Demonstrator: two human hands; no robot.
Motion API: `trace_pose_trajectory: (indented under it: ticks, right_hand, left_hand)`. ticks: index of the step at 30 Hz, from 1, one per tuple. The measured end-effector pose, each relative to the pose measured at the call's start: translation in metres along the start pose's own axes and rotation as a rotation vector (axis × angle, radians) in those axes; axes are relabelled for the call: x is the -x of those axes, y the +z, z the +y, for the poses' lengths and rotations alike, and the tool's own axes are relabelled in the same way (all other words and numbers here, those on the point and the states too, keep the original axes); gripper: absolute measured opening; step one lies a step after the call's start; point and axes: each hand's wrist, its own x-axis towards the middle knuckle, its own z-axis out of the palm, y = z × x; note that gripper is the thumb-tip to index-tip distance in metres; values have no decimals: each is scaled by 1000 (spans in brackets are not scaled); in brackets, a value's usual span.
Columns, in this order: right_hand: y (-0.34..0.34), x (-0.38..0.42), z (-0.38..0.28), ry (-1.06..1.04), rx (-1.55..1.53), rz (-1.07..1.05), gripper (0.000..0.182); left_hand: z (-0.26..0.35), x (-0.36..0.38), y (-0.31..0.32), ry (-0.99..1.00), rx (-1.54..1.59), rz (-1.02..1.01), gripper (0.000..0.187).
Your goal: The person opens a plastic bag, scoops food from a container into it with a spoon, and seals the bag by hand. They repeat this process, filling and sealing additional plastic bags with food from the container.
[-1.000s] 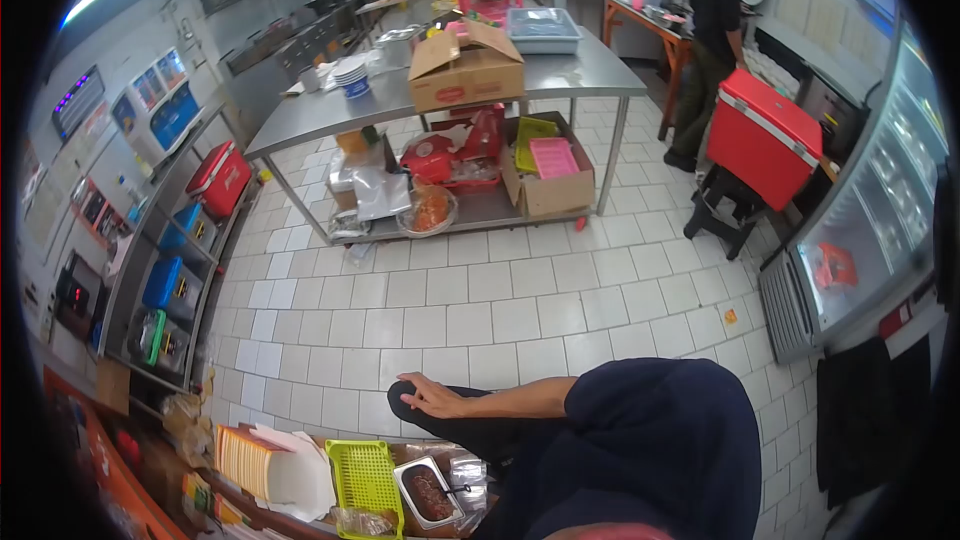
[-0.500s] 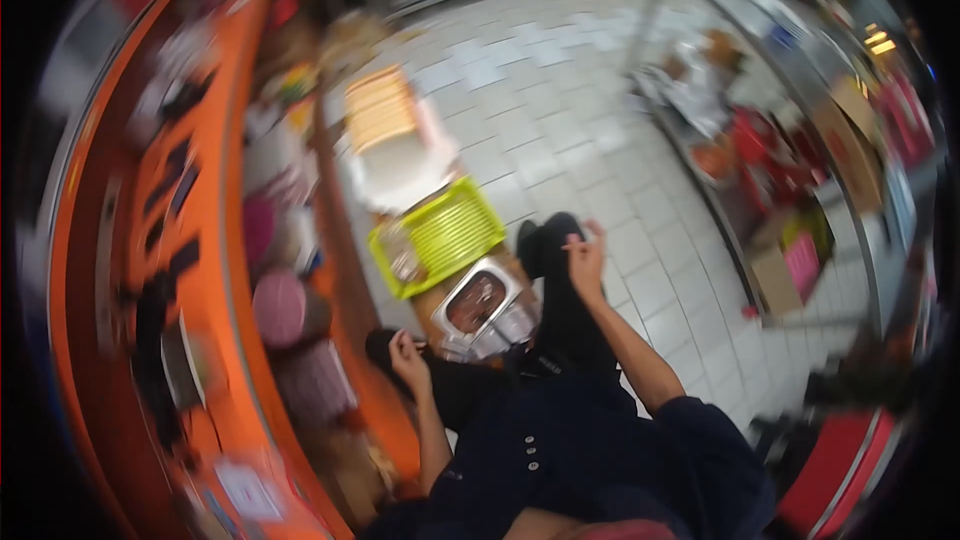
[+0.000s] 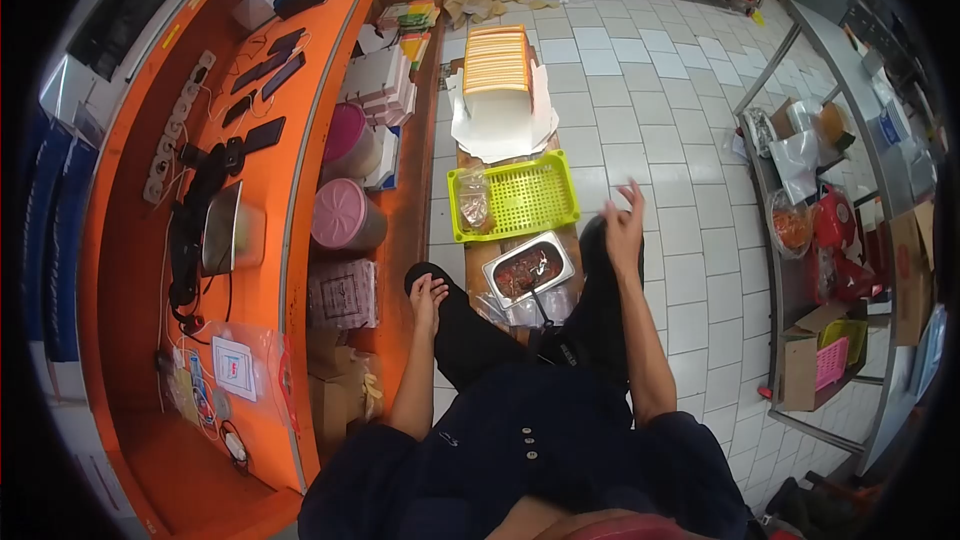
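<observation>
My left hand (image 3: 427,300) rests by my left knee, palm partly up, its fingers loosely bent and holding nothing I can see. Over my right knee, my right hand (image 3: 625,228) is raised with thumb and fingers apart, nothing in it. Between my knees sits a metal pan (image 3: 491,274) of dark red, saucy food (image 3: 520,276), with a dark-handled utensil (image 3: 543,308) leaning out toward me. Clear plastic bags (image 3: 556,305) lie at its near side. Beyond it is a lime-green basket (image 3: 530,196) holding a filled clear bag (image 3: 474,206) at its left end.
Past the basket, an opened white carton (image 3: 500,120) holds a row of orange-edged packs (image 3: 497,52). To the left stands an orange counter (image 3: 262,285) with phones and cables, pink-lidded tubs (image 3: 348,214) below. A metal rack (image 3: 770,340) with bags and boxes stands right.
My view has swung left and steadied, so the pan, basket and carton sit farther right in view. My right hand's fingers have spread apart; the left stays near my left knee.
</observation>
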Motion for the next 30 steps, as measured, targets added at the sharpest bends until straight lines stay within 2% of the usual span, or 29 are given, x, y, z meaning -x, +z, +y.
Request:
trace_pose_trajectory:
  ticks: [2,4,6,10,13,17,19,20,22,24,26,28,30]
  right_hand:
    - [20,-27,-43,29,-3,-366,60]
    - [50,-49,-98,-176,285,-677,64]
    - [91,-71,-120,-375,431,-848,74]
    - [148,-82,-194,-436,539,-964,86]
    - [156,-66,-232,-533,502,-956,85]
    - [149,-35,-242,-530,440,-1088,85]
    - [136,-29,-230,-523,360,-1261,85]
    - [131,-29,-218,-531,399,-1262,86]
    - [106,-34,-201,-319,393,-1279,85]
    - [84,-38,-133,-337,188,-1027,80]
    - [46,-32,-83,-97,100,-772,73]
    - [6,-24,-26,33,303,-549,67]
    - [-28,-4,20,160,262,-439,64]
  left_hand:
    - [-4,-2,-3,-3,56,10,28]
    - [-5,-5,-3,1,12,1,27]
    - [-6,-5,-6,23,1,-7,25]
    - [-4,-5,-10,18,-21,-30,29]
    - [-2,-4,-11,4,-26,-11,30]
    - [-4,-3,-12,24,-29,-20,32]
    - [-4,-5,-9,23,-28,-11,32]
    - [-4,-6,-7,20,-28,-14,32]
    - [-4,-2,-10,18,-21,-11,31]
    - [-4,-2,-7,25,-24,-1,29]
    - [-4,0,-8,24,-8,10,28]
    - [-5,-5,-9,0,-8,18,26]
    - [-2,-11,-6,-15,26,17,26]
